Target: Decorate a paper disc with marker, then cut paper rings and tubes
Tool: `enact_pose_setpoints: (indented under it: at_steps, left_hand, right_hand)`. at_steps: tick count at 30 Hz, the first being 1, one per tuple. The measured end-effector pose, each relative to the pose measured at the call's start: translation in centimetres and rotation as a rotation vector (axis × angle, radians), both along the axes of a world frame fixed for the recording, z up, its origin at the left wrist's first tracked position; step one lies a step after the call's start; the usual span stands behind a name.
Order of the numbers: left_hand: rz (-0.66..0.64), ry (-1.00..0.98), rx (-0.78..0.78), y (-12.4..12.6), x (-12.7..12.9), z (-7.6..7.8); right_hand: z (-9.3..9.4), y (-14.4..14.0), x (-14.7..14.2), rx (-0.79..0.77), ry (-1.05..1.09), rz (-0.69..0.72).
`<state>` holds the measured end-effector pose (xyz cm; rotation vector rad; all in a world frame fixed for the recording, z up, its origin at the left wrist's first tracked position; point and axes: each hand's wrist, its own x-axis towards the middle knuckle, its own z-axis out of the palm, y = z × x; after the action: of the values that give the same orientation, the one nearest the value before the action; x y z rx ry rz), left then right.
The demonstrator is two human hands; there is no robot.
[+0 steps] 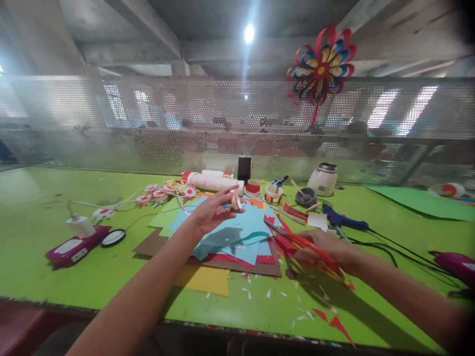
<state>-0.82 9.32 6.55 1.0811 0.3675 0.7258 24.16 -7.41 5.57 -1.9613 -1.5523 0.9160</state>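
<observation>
A small red-and-white paper piece (236, 199) is pinched at the fingertips of the left hand (211, 211), raised above the far edge of the paper stack (237, 237). It stands roughly upright; finer detail is too blurred to tell. The right hand (326, 249) is closed around red-handled scissors (304, 242) just right of the stack, their long axis running from the hand up-left toward the stack, blades pointing at the sheets. The left hand is nearer the piece; the right is well apart from it. Beyond the stack lie white tubes (215, 182) and small cups (273, 194); a blue glue gun (343, 220) lies right of it. The green table (44, 207) shows open surface left of the stack, and scraps (326, 321) sit between the stack and the near edge.
</observation>
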Motion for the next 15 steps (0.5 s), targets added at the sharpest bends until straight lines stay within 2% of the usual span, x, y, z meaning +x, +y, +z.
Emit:
enact_pose_setpoints:
  at_steps: [4, 7, 12, 13, 15]
  left_hand:
    - [0.073, -0.118, -0.094, 0.0, 0.3, 0.0]
    - [0.105, -0.133, -0.173, 0.0, 0.7, 0.0]
    - [0.154, -0.1, -0.142, 0.0, 0.8, -0.2]
    - [0.136, -0.099, -0.124, 0.1, 0.7, -0.3]
    - [0.083, -0.094, -0.099, 0.2, 0.6, -0.4]
  right_hand:
    - [-0.9, -2.4, 1.8, 0.061, 0.372, -0.086]
    - [-1.1, -3.3, 2.6, 0.102, 0.609, -0.051]
    - [0.2, -1.7, 1.7, 0.317, 0.579, 0.135]
    - [0.6, -1.1, 1.2, 0.33, 0.551, 0.17]
    - [1.3, 0.1, 0.3, 0.309, 0.448, 0.154]
